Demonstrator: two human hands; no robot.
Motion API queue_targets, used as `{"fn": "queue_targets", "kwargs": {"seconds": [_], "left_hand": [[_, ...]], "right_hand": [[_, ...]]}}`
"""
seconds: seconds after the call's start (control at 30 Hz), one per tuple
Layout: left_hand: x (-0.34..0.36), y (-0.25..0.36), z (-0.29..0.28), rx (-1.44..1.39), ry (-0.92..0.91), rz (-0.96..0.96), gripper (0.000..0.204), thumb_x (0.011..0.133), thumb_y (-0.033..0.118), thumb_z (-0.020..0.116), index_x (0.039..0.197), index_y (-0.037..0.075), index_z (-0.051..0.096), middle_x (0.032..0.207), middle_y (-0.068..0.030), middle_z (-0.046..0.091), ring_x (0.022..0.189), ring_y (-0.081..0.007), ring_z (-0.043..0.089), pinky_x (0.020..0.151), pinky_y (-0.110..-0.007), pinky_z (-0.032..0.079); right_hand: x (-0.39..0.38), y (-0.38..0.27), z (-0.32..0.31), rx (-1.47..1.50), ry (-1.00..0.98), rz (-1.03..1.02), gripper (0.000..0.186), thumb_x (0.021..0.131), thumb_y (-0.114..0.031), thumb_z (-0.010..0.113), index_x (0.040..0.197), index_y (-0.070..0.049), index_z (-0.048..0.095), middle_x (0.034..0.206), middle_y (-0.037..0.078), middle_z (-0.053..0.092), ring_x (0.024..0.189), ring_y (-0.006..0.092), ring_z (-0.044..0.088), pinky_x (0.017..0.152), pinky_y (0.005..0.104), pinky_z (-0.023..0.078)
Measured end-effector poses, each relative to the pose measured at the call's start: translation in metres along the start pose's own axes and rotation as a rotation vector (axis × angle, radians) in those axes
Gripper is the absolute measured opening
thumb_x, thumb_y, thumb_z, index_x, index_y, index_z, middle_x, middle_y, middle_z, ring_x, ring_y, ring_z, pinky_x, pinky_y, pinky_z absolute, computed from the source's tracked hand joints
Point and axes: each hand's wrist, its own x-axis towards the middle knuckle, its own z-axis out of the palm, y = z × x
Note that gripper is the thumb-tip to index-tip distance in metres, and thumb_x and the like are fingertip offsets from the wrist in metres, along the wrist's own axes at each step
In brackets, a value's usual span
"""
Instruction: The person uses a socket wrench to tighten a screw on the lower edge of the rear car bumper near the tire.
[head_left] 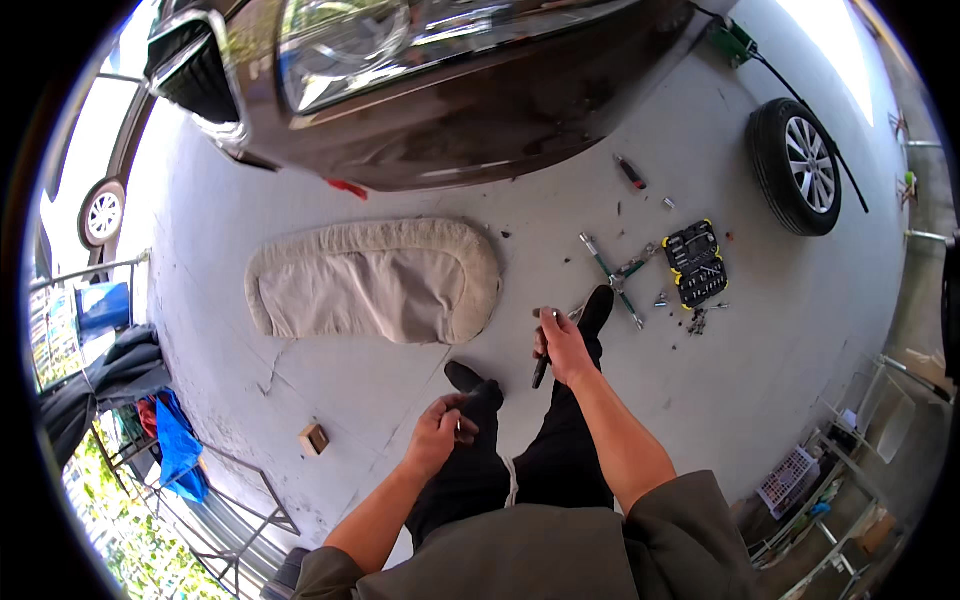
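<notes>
My right hand [563, 350] is curled tight around what looks like a black-handled ratchet [541, 373]. Its long handle pokes out below my fist toward 7 o'clock, and its top end is near 12. My left hand [432, 438] has its fingers bent in, pinching a small shiny metal piece [460, 425], too tiny for me to name. From there, the ratchet is at 2 o'clock, a bit apart. From my right hand, the cross-shaped lug wrench [603, 267] lies at 1 o'clock and the socket set [697, 265] at 2.
</notes>
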Motion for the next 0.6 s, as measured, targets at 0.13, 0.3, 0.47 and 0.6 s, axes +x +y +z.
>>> {"fn": "queue_targets", "kwargs": {"seconds": [0.13,0.3,0.47,0.6], "left_hand": [[-0.079,-0.014,-0.119,-0.568,0.067,0.11,0.026,0.107,0.017,0.045,0.121,0.002,0.06,0.09,-0.011,0.072,0.076,-0.02,0.068,0.074,-0.033,0.058],[-0.207,-0.044,-0.273,-0.937,0.191,0.361,0.023,0.107,0.017,0.044,0.116,0.003,0.06,0.094,-0.0127,0.072,0.081,-0.0235,0.069,0.079,-0.037,0.058],[-0.309,-0.084,-0.384,-1.207,0.373,0.574,0.022,0.108,0.018,0.042,0.111,0.004,0.058,0.087,-0.0097,0.068,0.078,-0.0214,0.065,0.076,-0.037,0.056],[-0.337,-0.117,-0.46,-1.359,0.476,0.631,0.022,0.109,0.019,0.043,0.11,0.004,0.058,0.08,-0.0076,0.065,0.073,-0.0188,0.061,0.072,-0.036,0.053]], "right_hand": [[-0.069,0.016,0.169,-0.578,-0.336,-0.263,0.022,0.104,-0.017,0.054,0.119,-0.002,0.059,0.086,0.0,0.059,0.078,0.0102,0.056,0.076,0.0311,0.051],[-0.178,0.051,0.391,-0.475,-0.693,-0.117,0.023,0.106,-0.013,0.054,0.122,-0.001,0.065,0.096,0.002,0.066,0.081,0.0111,0.06,0.078,0.0272,0.049],[-0.249,0.118,0.558,-0.664,-0.855,0.052,0.027,0.107,-0.013,0.053,0.128,-0.002,0.066,0.101,0.004,0.07,0.076,0.0079,0.06,0.072,0.0247,0.05],[-0.265,0.193,0.648,-0.88,-1.116,0.021,0.033,0.106,-0.013,0.055,0.136,0.0,0.061,0.098,0.004,0.069,0.072,0.0059,0.058,0.067,0.0229,0.049]]}}
